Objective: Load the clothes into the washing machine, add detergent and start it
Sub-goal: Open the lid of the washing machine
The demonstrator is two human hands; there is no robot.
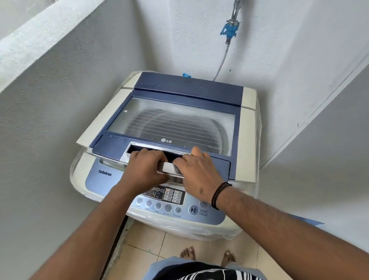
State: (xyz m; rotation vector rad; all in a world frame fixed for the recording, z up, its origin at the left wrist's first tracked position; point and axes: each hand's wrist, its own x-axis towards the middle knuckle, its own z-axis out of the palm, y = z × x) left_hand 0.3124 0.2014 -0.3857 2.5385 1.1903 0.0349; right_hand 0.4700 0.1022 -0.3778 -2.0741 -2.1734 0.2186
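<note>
- Head view: the washing machine (168, 146) stands in a wall corner, its lid (171, 118) down flat, handle bar (168, 166) running left to right along the near edge
- Left hand (144, 171) and right hand (197, 173) both curl their grip round that bar, side by side, equally near; the lid lies just beyond the knuckles, hinge at the far side
- Judgement: lift up and away; no clothes or detergent visible; start button (193, 210) sits just below the right wrist

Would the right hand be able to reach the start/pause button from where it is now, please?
Probably yes: the right hand grips the lid handle just above the panel, and the start/pause button lies uncovered beside its wrist.
</note>
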